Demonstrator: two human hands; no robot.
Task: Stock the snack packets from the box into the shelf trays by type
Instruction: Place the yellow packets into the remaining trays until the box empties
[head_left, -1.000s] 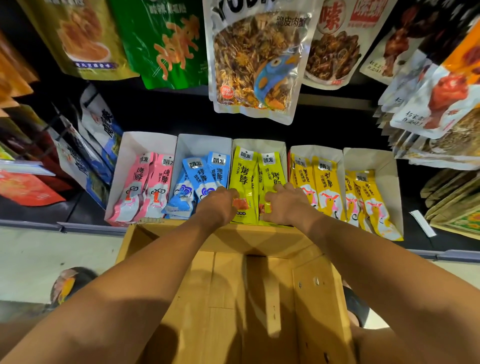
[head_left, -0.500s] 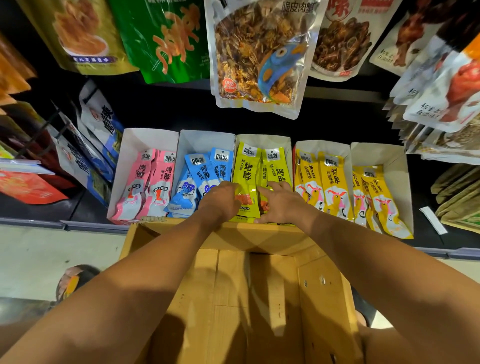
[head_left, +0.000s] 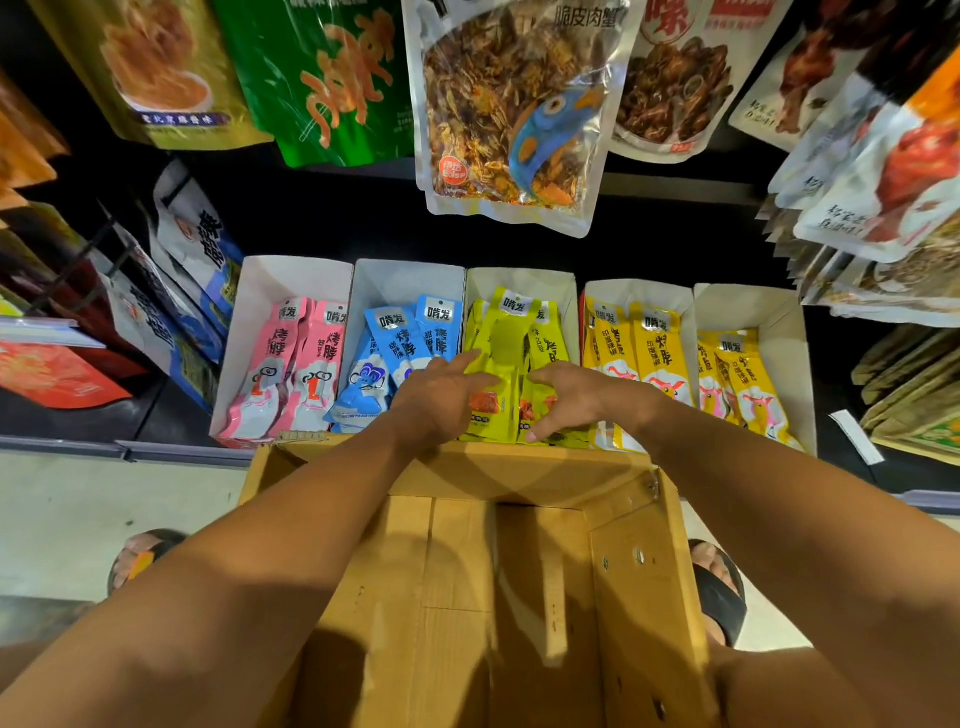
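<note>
Five white shelf trays stand in a row above the cardboard box (head_left: 519, 597). They hold pink packets (head_left: 291, 364), blue packets (head_left: 400, 338), lime-green packets (head_left: 506, 343) and, in the two right trays, yellow packets (head_left: 649, 348). The middle tray (head_left: 519, 278) carries the lime-green ones. My left hand (head_left: 441, 395) lies over the near end of these packets with its fingers spread and straight. My right hand (head_left: 576, 395) rests beside it, fingers extended down onto the packets. Neither hand grips a packet. The box interior shows only bare cardboard.
Large snack bags hang from hooks above the trays, one clear bag (head_left: 514, 109) directly over the middle. More bags crowd the right side (head_left: 872, 182) and the left shelf (head_left: 171, 291). A loose white label (head_left: 854, 436) lies on the shelf at right. Feet in sandals flank the box.
Both hands have loosened from curled over the lime-green packets to spread fingers, and drawn back slightly toward the box. The lime-green packets have shifted and sit less neatly.
</note>
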